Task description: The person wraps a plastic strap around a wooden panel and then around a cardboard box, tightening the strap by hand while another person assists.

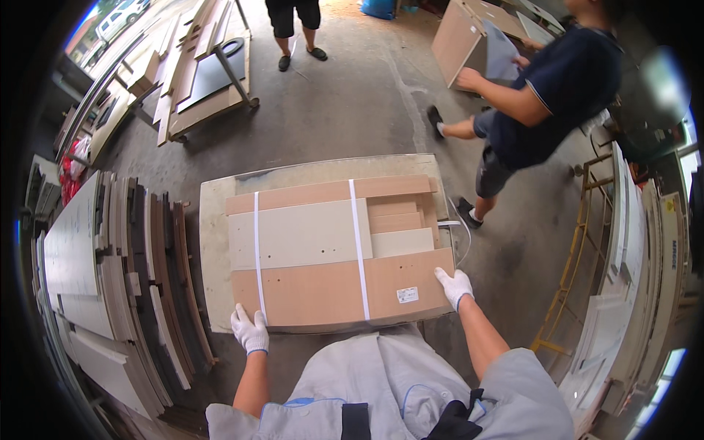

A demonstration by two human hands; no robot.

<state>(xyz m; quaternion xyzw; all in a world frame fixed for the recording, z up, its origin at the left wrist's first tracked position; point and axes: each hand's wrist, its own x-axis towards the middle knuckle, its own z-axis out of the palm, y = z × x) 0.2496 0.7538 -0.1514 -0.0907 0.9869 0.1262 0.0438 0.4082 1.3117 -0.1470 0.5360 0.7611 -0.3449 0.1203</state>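
Observation:
A stack of wood-grain and off-white furniture panels (308, 291) lies on a pale board (214, 247) before me, bound by two white straps (360, 264). Some panels have small drilled holes, and a printed label (407, 295) is stuck on the nearest one. My left hand (250, 330), in a white knitted glove, touches the stack's near left corner, fingers spread. At the near right corner my right hand (455, 287), gloved alike, rests its fingers on the panel edge. Whether either hand grips from beneath is hidden. A loose white strap end (448, 224) sticks out beyond the right side.
Upright panels (77, 253) stand in rows at left; more panels (599, 324) and a yellow metal frame (572, 264) are at right. A wheeled rack (231, 71) holds boards ahead. One person (555, 104) handles a wooden cabinet (456, 38); another person's legs (294, 27) show beyond.

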